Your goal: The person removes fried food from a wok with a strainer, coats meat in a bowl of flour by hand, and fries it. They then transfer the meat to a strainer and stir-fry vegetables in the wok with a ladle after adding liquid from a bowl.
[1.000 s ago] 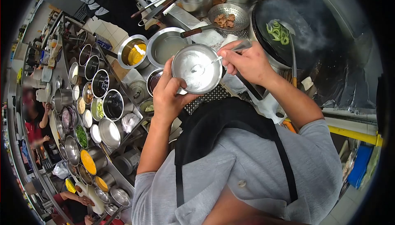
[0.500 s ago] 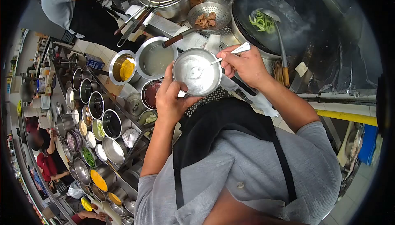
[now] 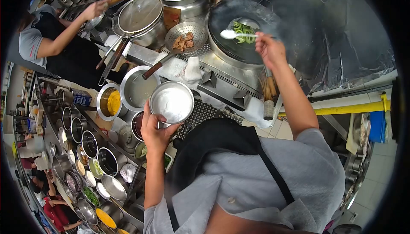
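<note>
My left hand (image 3: 156,128) grips a round metal bowl (image 3: 160,101) with white powder (image 3: 173,102) in it. Over the near part of the smoking wok (image 3: 222,48), my right hand (image 3: 270,51) is closed on the handle of a spoon (image 3: 245,35) heaped with white powder. Beneath the spoon lie green pepper strips (image 3: 244,29) in the wok, with a metal ladle head (image 3: 250,22) behind them. The ladle's shaft is mostly hidden by my right hand and forearm.
Left of the wok, a perforated strainer (image 3: 197,37) holds browned meat pieces. A bamboo brush (image 3: 267,93) stands at the stove's near edge. Pots of liquid (image 3: 141,86) and yellow oil (image 3: 112,101) are on the left. At upper left a co-worker (image 3: 55,46) holds another brush.
My right hand has lifted the spoon out of the bowl, now loaded with white powder, and carried it over the wok. The bowl appears lower and further left as the view shifted.
</note>
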Demonstrator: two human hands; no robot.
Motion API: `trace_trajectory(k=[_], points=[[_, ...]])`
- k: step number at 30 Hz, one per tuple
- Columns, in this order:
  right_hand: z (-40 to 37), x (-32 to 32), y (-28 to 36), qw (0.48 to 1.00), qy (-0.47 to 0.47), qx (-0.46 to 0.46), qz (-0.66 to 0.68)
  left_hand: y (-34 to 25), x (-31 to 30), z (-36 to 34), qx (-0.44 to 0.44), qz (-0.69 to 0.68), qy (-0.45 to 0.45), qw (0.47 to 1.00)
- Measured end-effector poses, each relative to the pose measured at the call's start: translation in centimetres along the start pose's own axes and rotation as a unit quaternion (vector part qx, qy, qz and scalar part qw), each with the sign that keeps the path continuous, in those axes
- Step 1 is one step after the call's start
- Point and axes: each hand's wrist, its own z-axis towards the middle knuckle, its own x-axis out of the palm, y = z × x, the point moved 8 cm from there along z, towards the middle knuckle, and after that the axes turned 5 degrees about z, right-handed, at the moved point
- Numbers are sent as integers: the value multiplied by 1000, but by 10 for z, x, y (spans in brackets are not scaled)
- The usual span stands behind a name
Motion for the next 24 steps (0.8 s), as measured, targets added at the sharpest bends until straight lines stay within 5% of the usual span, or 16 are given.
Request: trace_trajectory(k=[2, 5, 7, 9, 12, 14, 16, 19, 20, 22, 23, 24], points=[[56, -57, 0, 979, -81, -101, -158, 7, -3, -9, -24, -7, 13, 1000], [51, -51, 17, 936, -158, -139, -281, 20, -18, -20, -66, -19, 3, 998], [20, 14, 11, 962, -75, -139, -223, 29, -30, -31, -99, -35, -4, 994], [-34, 109, -15, 977, 84, -31, -196, 32, -41, -39, -78, 0, -20, 997], [-133, 229, -75, 910, 373, 73, -167, 45, -68, -61, -85, 26, -63, 994], [-180, 289, -105, 854, 474, 57, -207, 56, -94, -78, -121, 44, -93, 987], [-215, 336, -128, 808, 542, 6, -230, 64, -123, -91, -145, 38, -122, 981], [-254, 380, -149, 777, 577, 50, -245, 62, -173, -103, -97, 94, -142, 981], [-270, 394, -165, 765, 591, 86, -242, 78, -188, -123, -151, 95, -173, 969], [-303, 427, -181, 692, 678, -44, -246, 92, -220, -145, -173, 124, -205, 955], [-337, 440, -163, 550, 686, -418, -228, 94, -237, -152, -196, 127, -204, 951], [-350, 450, -186, 526, 702, -425, -225, 101, -253, -161, -206, 101, -225, 947]])
